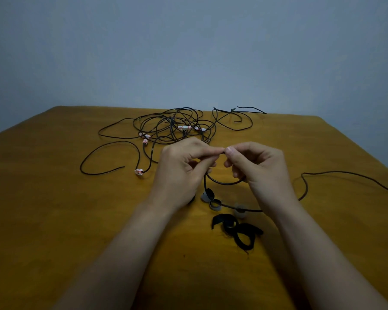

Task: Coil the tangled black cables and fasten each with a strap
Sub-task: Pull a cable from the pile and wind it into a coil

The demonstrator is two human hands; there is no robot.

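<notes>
I see the left hand (182,173) and the right hand (262,171) held just above the middle of the desk (54,198). Each pinches the same black cable (224,183) between thumb and forefinger, and the fingertips almost meet. A short loop of that cable sags between the two palms. Behind the hands, toward the far edge, lies the tangle (177,124) of black cables, with small white-and-red paper tags (139,172) on several of them. Another length (345,173) runs off toward the right edge; I cannot tell whether it belongs to the held one. Nearer me, between the forearms, lie black straps (235,229), and just beyond them a few small rolled ones (215,203).
</notes>
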